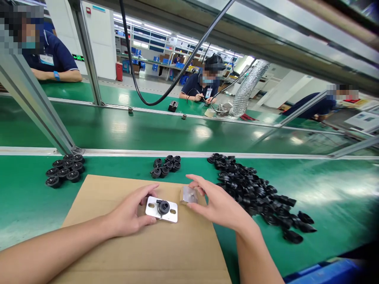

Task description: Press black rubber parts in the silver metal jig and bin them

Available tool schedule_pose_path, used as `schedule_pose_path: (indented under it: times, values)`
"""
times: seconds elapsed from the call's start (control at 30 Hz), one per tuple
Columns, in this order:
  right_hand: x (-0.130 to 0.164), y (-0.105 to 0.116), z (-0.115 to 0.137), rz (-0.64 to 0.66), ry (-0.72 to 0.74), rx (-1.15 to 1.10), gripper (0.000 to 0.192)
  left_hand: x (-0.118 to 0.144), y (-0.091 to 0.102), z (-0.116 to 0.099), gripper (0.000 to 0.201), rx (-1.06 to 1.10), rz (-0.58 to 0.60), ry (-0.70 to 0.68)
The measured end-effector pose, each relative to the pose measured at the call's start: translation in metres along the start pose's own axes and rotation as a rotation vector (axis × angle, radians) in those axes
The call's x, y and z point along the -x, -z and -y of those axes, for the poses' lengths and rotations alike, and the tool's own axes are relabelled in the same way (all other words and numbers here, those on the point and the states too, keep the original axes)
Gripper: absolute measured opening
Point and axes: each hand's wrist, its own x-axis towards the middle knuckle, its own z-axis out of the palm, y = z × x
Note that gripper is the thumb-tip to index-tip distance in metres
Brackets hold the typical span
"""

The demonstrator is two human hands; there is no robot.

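My left hand (134,211) is closed around the left end of a silvery metal plate (173,215) with two oval holes, thumb along its near edge and fingers behind it. A round black plastic part (163,207) with a small side spout sits on the plate's middle. To the right, my right hand (211,199) has its thumb and fingertips at a small grey block (189,195) with a tan side. The index finger stretches out above that block. Both hands are over a sheet of brown cardboard (166,252).
A large heap of black plastic parts (251,181) lies at right on the green bench (331,189). Smaller groups of black round parts (167,165) stand behind the cardboard and at far left (65,169). A metal frame post (38,90) rises at left. Co-workers (204,85) sit opposite.
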Motion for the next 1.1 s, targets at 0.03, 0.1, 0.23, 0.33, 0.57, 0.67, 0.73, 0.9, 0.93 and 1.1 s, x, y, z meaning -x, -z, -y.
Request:
schedule_pose_path:
  times: [0.03,0.1,0.23,0.33,0.57,0.67,0.73,0.9,0.93,1.1]
  values:
    - [0.001,0.000,0.004,-0.057,0.028,-0.025,0.071,0.000,0.000,0.000,0.086,0.001,0.004,-0.013]
    - [0.003,-0.003,0.013,-0.152,0.115,-0.086,0.072,0.001,-0.001,0.001,0.092,-0.006,0.020,-0.047]
    - [0.008,-0.016,0.034,-0.171,0.315,-0.100,0.074,0.001,-0.002,0.001,0.104,-0.040,0.056,-0.067]
    - [0.008,-0.023,0.046,-0.148,0.393,-0.035,0.071,0.000,-0.003,0.001,0.105,-0.053,0.074,-0.074]
    - [0.003,-0.024,0.061,-0.085,0.454,-0.003,0.069,-0.004,-0.003,0.002,0.101,-0.044,0.075,-0.161]
    - [0.002,-0.022,0.062,-0.027,0.447,0.006,0.067,-0.004,-0.003,0.001,0.098,-0.042,0.070,-0.196]
    - [0.002,-0.021,0.060,0.006,0.446,0.012,0.064,-0.004,-0.002,0.002,0.095,-0.050,0.065,-0.202]
    - [0.003,-0.024,0.060,0.028,0.440,0.070,0.060,-0.004,-0.002,0.000,0.100,-0.037,0.065,-0.212]
    - [0.003,-0.026,0.061,0.010,0.421,0.096,0.060,-0.004,-0.002,-0.002,0.097,-0.033,0.066,-0.206]
    - [0.000,-0.028,0.061,0.014,0.364,0.134,0.087,-0.006,0.001,-0.012,0.088,-0.017,0.072,-0.123]
